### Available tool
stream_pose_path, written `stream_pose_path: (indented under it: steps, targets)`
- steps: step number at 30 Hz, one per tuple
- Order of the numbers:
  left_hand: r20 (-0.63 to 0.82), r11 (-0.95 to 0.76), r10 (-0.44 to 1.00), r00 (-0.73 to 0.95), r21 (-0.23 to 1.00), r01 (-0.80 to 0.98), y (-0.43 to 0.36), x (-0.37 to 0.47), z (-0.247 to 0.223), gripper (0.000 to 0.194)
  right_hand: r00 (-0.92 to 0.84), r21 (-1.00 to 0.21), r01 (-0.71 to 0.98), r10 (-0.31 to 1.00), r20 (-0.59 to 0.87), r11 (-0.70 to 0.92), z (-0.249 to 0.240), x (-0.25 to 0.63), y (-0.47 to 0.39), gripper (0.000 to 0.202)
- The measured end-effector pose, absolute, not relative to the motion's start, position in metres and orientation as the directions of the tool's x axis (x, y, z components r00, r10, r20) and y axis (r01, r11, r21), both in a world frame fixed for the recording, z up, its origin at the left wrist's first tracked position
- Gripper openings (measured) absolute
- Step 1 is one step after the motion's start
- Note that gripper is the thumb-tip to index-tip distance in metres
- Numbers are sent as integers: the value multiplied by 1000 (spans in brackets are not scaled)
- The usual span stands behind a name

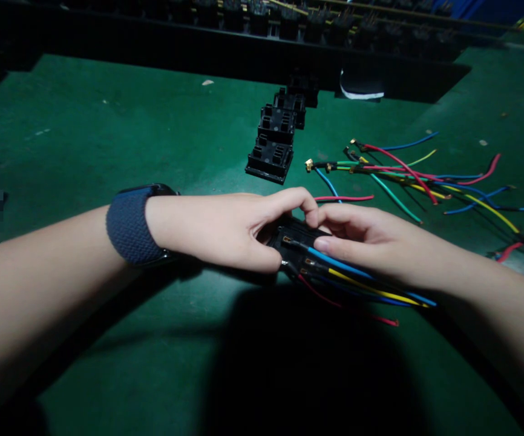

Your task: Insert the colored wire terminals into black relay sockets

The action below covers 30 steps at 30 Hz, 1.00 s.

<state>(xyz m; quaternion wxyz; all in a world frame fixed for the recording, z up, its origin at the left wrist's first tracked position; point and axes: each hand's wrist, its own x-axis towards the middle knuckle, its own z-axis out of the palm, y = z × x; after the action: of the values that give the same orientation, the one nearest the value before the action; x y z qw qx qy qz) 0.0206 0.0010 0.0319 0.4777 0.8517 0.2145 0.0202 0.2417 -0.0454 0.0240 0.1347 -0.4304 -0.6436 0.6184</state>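
A black plastic socket (299,235) is held between both hands, low over the green surface. My left hand (239,230), with a dark woven band at its wrist, grips the socket's left side, thumb in front and index finger bent over the top. My right hand (362,239) pinches at the socket's right edge, its thumb beside the base of a blue wire (348,264). Yellow, red and dark blue wires also run from the socket toward the lower right. The fingertips behind the socket are hidden.
Several black sockets (271,158) stand in a row on the green table (153,133). Loose coloured wires (407,175) lie at the right. A long black rack (175,54) crosses the back, with a white label (360,93) near its right end.
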Motion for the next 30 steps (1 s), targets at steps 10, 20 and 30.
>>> stream_pose_path:
  steps: [10, 20, 30]
  targets:
    - [-242, -336, 331, 912, 873, 353, 2, 21, 30, 50, -594, -910, 399, 723, -354, -118, 23, 242, -46, 19]
    - [-222, -302, 305, 926, 900, 315, 3, 20, 30, 49, -587, -907, 414, 736, -337, -85, 23, 243, -47, 20]
    - [-232, -271, 307, 923, 908, 318, 2, 19, 29, 49, -594, -912, 393, 725, -348, -117, 23, 243, -46, 20]
